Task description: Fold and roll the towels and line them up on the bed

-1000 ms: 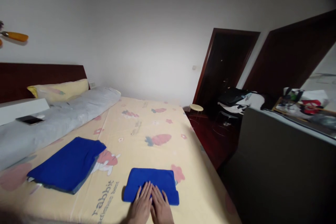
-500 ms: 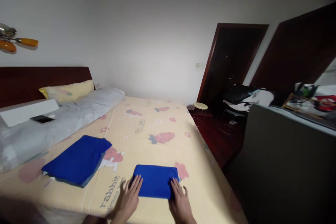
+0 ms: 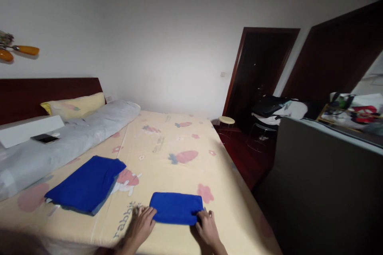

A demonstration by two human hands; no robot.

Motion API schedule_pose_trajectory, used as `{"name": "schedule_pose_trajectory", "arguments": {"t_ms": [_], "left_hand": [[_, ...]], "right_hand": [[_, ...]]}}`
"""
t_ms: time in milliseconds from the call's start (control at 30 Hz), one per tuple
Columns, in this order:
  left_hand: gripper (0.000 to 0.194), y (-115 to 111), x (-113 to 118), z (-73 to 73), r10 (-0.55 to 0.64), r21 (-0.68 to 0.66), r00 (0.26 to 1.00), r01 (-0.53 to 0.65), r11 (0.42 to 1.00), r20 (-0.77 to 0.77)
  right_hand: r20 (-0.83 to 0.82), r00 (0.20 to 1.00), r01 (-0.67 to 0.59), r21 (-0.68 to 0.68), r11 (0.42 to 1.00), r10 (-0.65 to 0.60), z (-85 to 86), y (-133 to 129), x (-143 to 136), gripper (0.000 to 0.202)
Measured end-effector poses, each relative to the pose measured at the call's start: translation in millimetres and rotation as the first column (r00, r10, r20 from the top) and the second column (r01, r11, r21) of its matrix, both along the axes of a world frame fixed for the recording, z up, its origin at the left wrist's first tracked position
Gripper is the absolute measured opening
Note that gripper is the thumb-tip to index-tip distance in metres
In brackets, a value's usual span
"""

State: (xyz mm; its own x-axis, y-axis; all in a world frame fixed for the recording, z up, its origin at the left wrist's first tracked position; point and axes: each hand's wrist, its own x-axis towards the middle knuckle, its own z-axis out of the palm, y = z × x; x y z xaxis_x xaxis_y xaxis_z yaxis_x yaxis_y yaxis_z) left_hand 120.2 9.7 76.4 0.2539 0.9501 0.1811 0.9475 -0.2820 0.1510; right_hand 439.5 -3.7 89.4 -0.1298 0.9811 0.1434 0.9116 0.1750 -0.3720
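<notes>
The folded blue cloth is lying flat on the bed between my hands, its long axis running left to right in front of me. Both hands are touching it, neither being nearer: my left hand is resting bent fingers at its left end, my right hand at its near right corner. Both sets of fingers are looking mostly closed, but I cannot tell whether either is pinching the cloth. Open sheet is stretching beyond its far edge; a second blue cloth is lying well apart, to the left.
</notes>
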Motion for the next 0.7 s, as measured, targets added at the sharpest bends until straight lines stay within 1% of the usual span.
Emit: {"name": "schedule_pose_trajectory", "arguments": {"t_ms": [100,167,267,367,433,467,500,567,600,633,667,700], "left_hand": [[0.044,2.7,0.9,0.8,0.016,-0.135,1.000,-0.019,0.991,-0.023],[0.044,7.7,3.3,1.2,0.057,-0.168,0.997,-0.063,0.984,-0.043],[0.044,17.7,8.3,3.3,0.099,-0.187,0.992,-0.112,0.976,-0.077],[0.048,24.5,14.7,7.3,0.177,-0.168,0.977,-0.196,0.966,-0.120],[0.055,24.8,22.4,9.1,0.230,-0.134,0.964,-0.248,0.959,-0.137],[0.059,23.6,28.2,9.0,0.227,-0.132,0.964,-0.245,0.960,-0.138],[0.064,21.5,35.4,7.9,0.188,-0.144,0.973,-0.207,0.968,-0.130],[0.073,15.5,53.0,2.6,0.034,-0.204,0.995,-0.052,0.978,-0.090],[0.077,12.1,62.2,-1.3,-0.043,-0.240,0.997,0.026,0.970,-0.063],[0.079,8.8,70.6,-5.5,-0.092,-0.269,0.995,0.078,0.960,-0.039],[0.082,6.1,77.3,-9.5,-0.104,-0.285,0.994,0.093,0.954,-0.025],[0.083,4.3,81.7,-12.9,-0.087,-0.291,0.996,0.078,0.954,-0.019]], "right_hand": [[0.033,0.999,0.022,-0.017,1.000,-0.022,-6.4,1.9,-4.5,0.032],[0.064,0.996,0.055,-0.013,0.998,-0.054,-9.4,6.1,-11.0,0.033],[0.114,0.985,0.131,0.018,0.991,-0.132,-10.8,14.6,-20.7,0.037],[0.140,0.965,0.215,0.057,0.975,-0.221,-14.7,22.1,-25.3,0.045],[0.127,0.966,0.214,0.101,0.971,-0.226,-22.1,24.6,-27.4,0.049],[0.104,0.975,0.184,0.132,0.974,-0.198,-27.2,24.8,-29.4,0.049],[0.080,0.988,0.117,0.163,0.980,-0.131,-32.8,24.1,-32.5,0.049],[0.045,0.996,-0.080,0.210,0.974,0.072,-43.3,20.6,-41.8,0.051],[0.039,0.984,-0.176,0.221,0.959,0.171,-47.3,18.4,-47.4,0.053],[0.035,0.969,-0.246,0.224,0.943,0.245,-49.8,16.4,-52.9,0.055],[0.027,0.958,-0.285,0.221,0.933,0.286,-50.6,15.0,-57.7,0.055],[0.012,0.956,-0.289,0.215,0.933,0.294,-49.7,14.7,-61.3,0.054]]}}
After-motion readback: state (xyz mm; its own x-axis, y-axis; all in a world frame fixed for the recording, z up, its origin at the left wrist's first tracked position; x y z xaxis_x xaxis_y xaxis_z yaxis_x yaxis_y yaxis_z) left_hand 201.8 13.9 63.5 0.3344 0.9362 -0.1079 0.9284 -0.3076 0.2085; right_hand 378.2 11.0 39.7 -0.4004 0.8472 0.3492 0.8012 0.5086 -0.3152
